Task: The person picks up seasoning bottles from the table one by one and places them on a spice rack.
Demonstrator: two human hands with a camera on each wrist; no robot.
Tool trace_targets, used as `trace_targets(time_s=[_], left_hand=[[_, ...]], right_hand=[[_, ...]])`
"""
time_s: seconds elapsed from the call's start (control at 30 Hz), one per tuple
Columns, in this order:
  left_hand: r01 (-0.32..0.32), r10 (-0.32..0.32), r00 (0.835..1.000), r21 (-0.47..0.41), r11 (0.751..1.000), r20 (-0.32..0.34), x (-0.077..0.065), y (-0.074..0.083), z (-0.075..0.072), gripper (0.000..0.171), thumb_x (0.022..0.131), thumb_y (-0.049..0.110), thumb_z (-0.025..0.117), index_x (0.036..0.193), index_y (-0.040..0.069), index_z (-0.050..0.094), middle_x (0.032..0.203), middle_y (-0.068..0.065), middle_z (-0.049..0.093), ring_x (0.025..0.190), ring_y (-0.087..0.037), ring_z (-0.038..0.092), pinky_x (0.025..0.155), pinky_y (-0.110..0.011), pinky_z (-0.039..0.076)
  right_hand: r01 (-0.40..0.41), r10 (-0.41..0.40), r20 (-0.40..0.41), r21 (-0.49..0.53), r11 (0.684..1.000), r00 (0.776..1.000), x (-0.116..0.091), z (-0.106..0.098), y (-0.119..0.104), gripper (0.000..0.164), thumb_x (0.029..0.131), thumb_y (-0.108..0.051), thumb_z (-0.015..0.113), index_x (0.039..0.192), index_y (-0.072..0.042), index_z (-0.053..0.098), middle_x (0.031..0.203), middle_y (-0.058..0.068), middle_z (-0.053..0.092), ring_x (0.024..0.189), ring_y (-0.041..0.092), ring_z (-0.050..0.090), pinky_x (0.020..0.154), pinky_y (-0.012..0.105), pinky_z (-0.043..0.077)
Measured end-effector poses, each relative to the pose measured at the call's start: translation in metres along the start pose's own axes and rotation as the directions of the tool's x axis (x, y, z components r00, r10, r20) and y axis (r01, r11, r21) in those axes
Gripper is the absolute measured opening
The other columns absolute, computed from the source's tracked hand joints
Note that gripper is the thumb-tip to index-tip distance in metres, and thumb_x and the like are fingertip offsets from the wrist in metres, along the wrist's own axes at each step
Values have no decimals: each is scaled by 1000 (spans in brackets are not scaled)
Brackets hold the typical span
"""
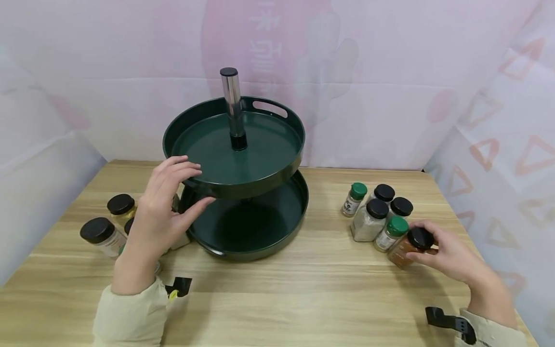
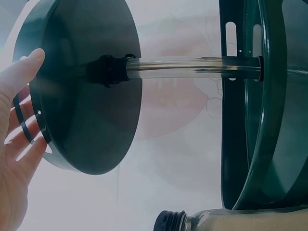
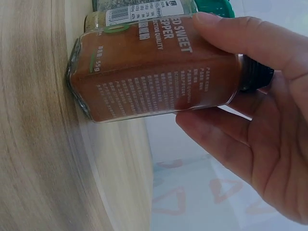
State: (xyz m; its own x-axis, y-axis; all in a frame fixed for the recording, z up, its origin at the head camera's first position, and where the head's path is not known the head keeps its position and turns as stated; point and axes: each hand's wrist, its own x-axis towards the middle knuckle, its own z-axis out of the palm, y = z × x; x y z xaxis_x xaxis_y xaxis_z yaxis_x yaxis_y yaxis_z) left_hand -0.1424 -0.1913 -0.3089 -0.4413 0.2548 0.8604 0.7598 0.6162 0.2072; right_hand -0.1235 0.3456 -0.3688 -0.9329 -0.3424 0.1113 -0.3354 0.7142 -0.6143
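A two-tier dark green round tray stands on the wooden table. My left hand (image 1: 158,207) grips the left front rim of its upper tier (image 1: 225,166). In the left wrist view the thumb lies against the underside (image 2: 91,125) and the fingers are at the handle slot. Below is the lower tier (image 1: 244,236); a metal post (image 1: 233,103) rises from the middle. At the right, my right hand (image 1: 455,255) holds a black-capped jar of reddish-brown spice (image 1: 401,253) between thumb and fingers. Its label reads partly "sweet pepper" in the right wrist view, with the base at the tabletop.
Beside the held jar stand several spice jars, among them a green-capped jar (image 1: 390,233) and a black-capped jar (image 1: 367,221). More black-capped jars (image 1: 99,233) are at the left, partly hidden by my left hand. Printed cloth (image 1: 368,125) hangs behind the table (image 1: 303,299).
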Motion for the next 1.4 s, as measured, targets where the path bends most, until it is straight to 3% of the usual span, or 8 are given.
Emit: trace_targets(time_s=[0.53, 0.8, 0.97, 1.07, 1.23, 1.4], left_hand=[[41, -41, 999, -42, 998, -5, -1, -3, 2, 55, 94, 46, 64, 112, -6, 63, 115, -22, 65, 123, -38, 52, 118, -29, 35], [22, -22, 1000, -20, 1000, 1, -1, -6, 1, 56, 95, 46, 64, 112, -7, 63, 116, -22, 66, 122, -40, 52, 118, -30, 35], [25, -25, 1000, -20, 999, 3, -2, -6, 0, 56, 95, 46, 64, 111, -7, 63, 115, -22, 65, 121, -39, 53, 118, -29, 35], [20, -20, 1000, -30, 999, -6, -2, -7, 1, 56, 94, 46, 64, 110, -8, 63, 115, -22, 66, 121, -39, 53, 117, -30, 35], [16, -16, 1000, -40, 999, -4, -2, -8, 2, 55, 94, 45, 65, 110, -8, 64, 115, -22, 66, 121, -40, 53, 118, -30, 35], [23, -23, 1000, -41, 999, -9, -2, -8, 1, 57, 94, 47, 64, 109, -8, 63, 114, -22, 66, 121, -40, 53, 118, -29, 35]], right_hand=[[8, -8, -5, 6, 1000, 1000, -1, 1, -2, 47, 79, -7, 82, 120, -4, 58, 105, 4, 63, 88, -6, 57, 68, 20, 56], [28, -28, -8, 0, 1000, 1000, -3, 0, -8, 45, 79, -6, 82, 118, -4, 59, 104, 5, 65, 88, -6, 57, 68, 20, 56], [30, -32, -40, -63, 998, 999, -6, -4, -13, 49, 78, -9, 84, 120, -9, 61, 103, 7, 68, 87, -7, 58, 68, 17, 55], [34, -36, -48, -48, 998, 998, -8, -7, -18, 50, 78, -8, 84, 123, -11, 61, 106, 6, 68, 87, -6, 59, 69, 17, 55], [50, -50, -56, -2, 999, 997, -12, -9, -25, 51, 78, -4, 83, 124, -9, 62, 104, 1, 66, 87, -3, 61, 69, 18, 57], [80, -83, -79, -41, 996, 993, -10, -14, -31, 52, 76, -2, 84, 122, -10, 63, 105, -4, 67, 87, -5, 61, 67, 19, 58]])
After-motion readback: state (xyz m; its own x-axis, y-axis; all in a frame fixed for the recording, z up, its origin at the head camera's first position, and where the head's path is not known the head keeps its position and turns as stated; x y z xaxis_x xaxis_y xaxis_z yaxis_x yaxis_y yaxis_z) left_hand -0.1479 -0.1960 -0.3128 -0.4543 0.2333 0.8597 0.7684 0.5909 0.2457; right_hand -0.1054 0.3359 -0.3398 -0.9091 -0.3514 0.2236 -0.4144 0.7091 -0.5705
